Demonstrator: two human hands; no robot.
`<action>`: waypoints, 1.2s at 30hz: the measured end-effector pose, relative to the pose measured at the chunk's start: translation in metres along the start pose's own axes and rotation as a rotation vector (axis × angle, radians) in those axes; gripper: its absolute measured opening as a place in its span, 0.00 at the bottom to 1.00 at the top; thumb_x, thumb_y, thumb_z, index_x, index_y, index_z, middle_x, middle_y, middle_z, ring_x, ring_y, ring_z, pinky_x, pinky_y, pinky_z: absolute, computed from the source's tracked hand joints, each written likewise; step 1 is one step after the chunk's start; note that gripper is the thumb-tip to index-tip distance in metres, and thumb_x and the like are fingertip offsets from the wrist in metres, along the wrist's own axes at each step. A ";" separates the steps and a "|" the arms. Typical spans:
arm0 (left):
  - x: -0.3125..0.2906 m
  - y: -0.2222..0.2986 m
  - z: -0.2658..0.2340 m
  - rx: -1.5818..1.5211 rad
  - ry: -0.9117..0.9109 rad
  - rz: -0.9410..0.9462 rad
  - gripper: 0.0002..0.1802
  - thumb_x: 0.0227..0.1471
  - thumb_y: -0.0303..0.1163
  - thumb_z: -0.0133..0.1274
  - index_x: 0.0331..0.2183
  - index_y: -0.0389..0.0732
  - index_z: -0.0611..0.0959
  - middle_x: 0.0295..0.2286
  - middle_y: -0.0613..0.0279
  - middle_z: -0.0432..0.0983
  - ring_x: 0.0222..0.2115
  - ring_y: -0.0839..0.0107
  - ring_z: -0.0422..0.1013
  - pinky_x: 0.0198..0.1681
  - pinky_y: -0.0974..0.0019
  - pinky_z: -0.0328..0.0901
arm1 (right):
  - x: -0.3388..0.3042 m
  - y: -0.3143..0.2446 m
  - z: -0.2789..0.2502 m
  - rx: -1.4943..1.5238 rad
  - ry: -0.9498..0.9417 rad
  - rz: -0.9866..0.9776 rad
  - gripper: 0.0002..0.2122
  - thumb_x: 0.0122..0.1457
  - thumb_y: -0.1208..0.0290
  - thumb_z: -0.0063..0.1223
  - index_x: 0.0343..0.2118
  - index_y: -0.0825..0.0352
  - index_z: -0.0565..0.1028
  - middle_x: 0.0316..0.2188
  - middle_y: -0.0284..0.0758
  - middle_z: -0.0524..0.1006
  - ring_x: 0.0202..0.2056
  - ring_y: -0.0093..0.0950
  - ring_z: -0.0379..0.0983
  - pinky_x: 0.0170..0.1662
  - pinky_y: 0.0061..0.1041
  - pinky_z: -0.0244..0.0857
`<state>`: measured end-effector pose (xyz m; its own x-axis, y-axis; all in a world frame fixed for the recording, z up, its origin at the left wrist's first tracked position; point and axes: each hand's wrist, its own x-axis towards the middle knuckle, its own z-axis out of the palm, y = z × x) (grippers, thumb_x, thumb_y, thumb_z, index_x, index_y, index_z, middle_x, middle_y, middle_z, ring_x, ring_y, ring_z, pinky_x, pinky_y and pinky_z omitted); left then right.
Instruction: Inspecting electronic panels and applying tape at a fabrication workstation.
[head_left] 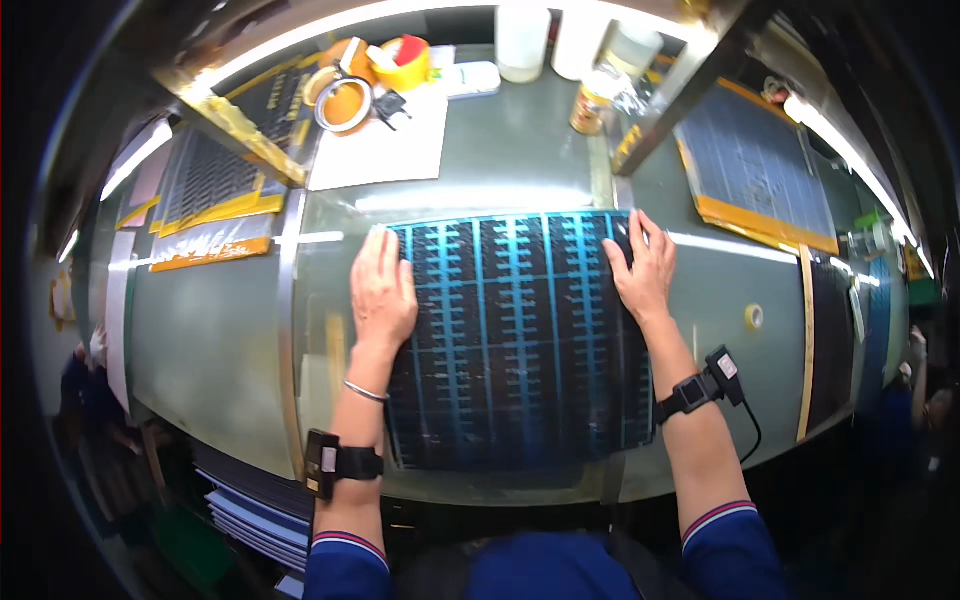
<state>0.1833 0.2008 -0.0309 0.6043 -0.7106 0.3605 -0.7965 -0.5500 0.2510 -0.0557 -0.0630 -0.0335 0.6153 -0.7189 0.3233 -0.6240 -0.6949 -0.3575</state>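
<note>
A large dark sheet with bright blue lines and comb-like bars (518, 340) is spread in front of me over a grey-green glass-like table. My left hand (383, 295) holds its left edge near the far corner, fingers stretched forward and close together, thumb at the sheet's side. At the far right corner my right hand (645, 268) grips the edge, its thumb on the upper face and its fingers around the outer side. The undersides of both grips are hidden.
White paper (385, 140), tape rolls (343, 104) and white bottles (522, 45) stand at the back, beside a small can (592, 105). Taped dark panels (755, 160) lie right; similar ones (220, 180) lie left. Metal posts (680, 80) rise behind. A small tape roll (753, 317) lies right.
</note>
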 end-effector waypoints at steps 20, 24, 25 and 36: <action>0.004 -0.013 -0.002 -0.017 0.016 0.008 0.21 0.57 0.33 0.46 0.51 0.35 0.73 0.52 0.47 0.67 0.54 0.54 0.63 0.59 0.57 0.54 | -0.168 0.038 -0.143 0.197 -0.598 0.010 0.50 0.36 0.44 0.68 0.63 0.58 0.56 0.66 0.43 0.43 0.67 0.42 0.35 0.66 0.47 0.25; 0.005 -0.010 -0.004 -0.024 0.035 -0.002 0.21 0.56 0.34 0.46 0.50 0.36 0.74 0.51 0.48 0.68 0.53 0.55 0.64 0.58 0.57 0.54 | -0.169 0.029 -0.146 0.168 -0.598 0.016 0.50 0.37 0.51 0.68 0.63 0.61 0.54 0.65 0.50 0.40 0.66 0.47 0.33 0.65 0.50 0.24; 0.005 -0.009 -0.004 -0.028 0.043 -0.001 0.21 0.56 0.34 0.46 0.50 0.36 0.74 0.51 0.48 0.68 0.53 0.55 0.64 0.58 0.57 0.55 | -0.169 0.027 -0.147 0.168 -0.599 0.007 0.50 0.37 0.51 0.68 0.63 0.61 0.54 0.65 0.50 0.40 0.66 0.47 0.33 0.65 0.50 0.24; 0.003 -0.006 0.002 -0.072 0.049 -0.023 0.23 0.54 0.33 0.49 0.51 0.35 0.72 0.51 0.47 0.68 0.53 0.53 0.63 0.58 0.56 0.55 | -0.140 -0.046 -0.110 0.252 -0.817 -0.500 0.37 0.42 0.61 0.65 0.58 0.63 0.63 0.62 0.42 0.56 0.65 0.42 0.46 0.65 0.48 0.28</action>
<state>0.1899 0.2016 -0.0333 0.6222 -0.6746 0.3973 -0.7829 -0.5315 0.3234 -0.1658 0.0676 0.0347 0.9823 -0.0444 -0.1819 -0.1393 -0.8224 -0.5515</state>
